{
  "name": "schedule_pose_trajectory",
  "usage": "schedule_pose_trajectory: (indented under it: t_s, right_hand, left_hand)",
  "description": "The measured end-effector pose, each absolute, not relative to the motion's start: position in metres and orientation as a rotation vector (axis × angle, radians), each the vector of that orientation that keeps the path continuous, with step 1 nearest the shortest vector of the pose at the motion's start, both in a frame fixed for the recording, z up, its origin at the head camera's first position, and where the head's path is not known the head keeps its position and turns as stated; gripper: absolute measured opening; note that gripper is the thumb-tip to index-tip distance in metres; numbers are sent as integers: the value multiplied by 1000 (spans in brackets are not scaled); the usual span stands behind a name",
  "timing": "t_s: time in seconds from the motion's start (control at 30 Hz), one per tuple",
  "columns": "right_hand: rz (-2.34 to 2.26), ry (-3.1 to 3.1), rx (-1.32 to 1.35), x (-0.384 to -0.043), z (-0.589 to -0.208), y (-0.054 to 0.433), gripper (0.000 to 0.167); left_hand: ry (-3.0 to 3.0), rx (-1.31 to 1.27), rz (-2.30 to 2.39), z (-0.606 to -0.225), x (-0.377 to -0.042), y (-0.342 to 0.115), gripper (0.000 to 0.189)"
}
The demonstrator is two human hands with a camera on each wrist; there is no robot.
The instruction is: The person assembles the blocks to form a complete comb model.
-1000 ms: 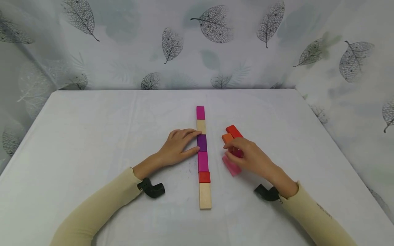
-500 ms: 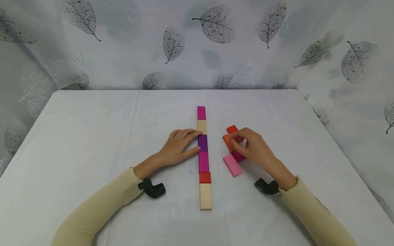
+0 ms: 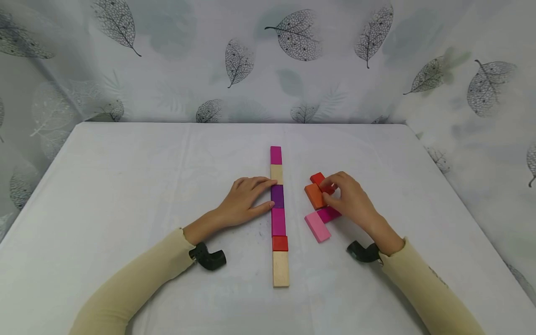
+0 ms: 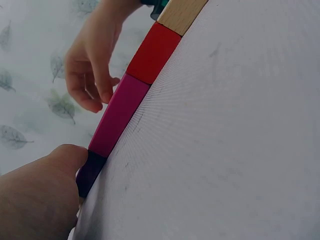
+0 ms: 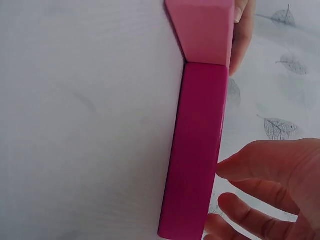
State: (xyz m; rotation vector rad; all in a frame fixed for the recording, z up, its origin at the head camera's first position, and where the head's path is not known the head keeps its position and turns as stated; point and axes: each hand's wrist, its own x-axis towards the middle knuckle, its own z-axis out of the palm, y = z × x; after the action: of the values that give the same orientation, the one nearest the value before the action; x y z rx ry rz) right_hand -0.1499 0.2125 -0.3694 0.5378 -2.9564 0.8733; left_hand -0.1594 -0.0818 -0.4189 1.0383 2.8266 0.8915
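Observation:
My left hand [image 3: 246, 201] rests beside the row of wooden blocks, its index finger and thumb spread and touching the edge of the purple block [image 3: 277, 196]. In the left wrist view the thumb presses near the seam between the purple and magenta blocks [image 4: 119, 116]. My right hand [image 3: 349, 197] is over the loose blocks, thumb and index finger loosely curved at the red block [image 3: 317, 177] and beside the orange block [image 3: 315, 196]. A gap shows between thumb and fingers in the right wrist view. Closer to me lie a dark pink block [image 5: 194, 150] and a light pink block [image 3: 317, 227].
The row runs lengthwise on the white table [image 3: 146, 163]. Its far end is a magenta block [image 3: 276, 155] followed by a natural wood block [image 3: 276, 174]; nearer me are a red block [image 3: 280, 243] and a longer wood block [image 3: 281, 269]. A leaf-patterned curtain [image 3: 167, 60] hangs behind.
My right hand has drawn away from the light pink block, moving back and to the right, uncovering the orange and dark pink blocks. My left hand keeps its place on the row.

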Motion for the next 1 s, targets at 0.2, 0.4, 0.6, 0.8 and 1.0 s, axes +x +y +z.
schedule_pose_trajectory:
  t_s: [0.2, 0.4, 0.6, 0.8, 1.0]
  right_hand:
    - [861, -2997, 475, -151, -367, 212, 26]
    - [883, -3019, 457, -152, -366, 211, 34]
    - [899, -3039, 440, -153, -366, 211, 39]
    - [916, -3075, 438, -155, -366, 213, 41]
    - [859, -3124, 483, -159, -364, 213, 42]
  left_hand:
    - [2829, 1050, 904, -421, -160, -82, 57]
    - [2826, 1044, 902, -420, -160, -82, 58]
    - [2829, 1048, 902, -418, -159, -83, 58]
    - [2828, 1036, 876, -418, -159, -82, 59]
    - [2821, 1032, 876, -417, -159, -82, 59]
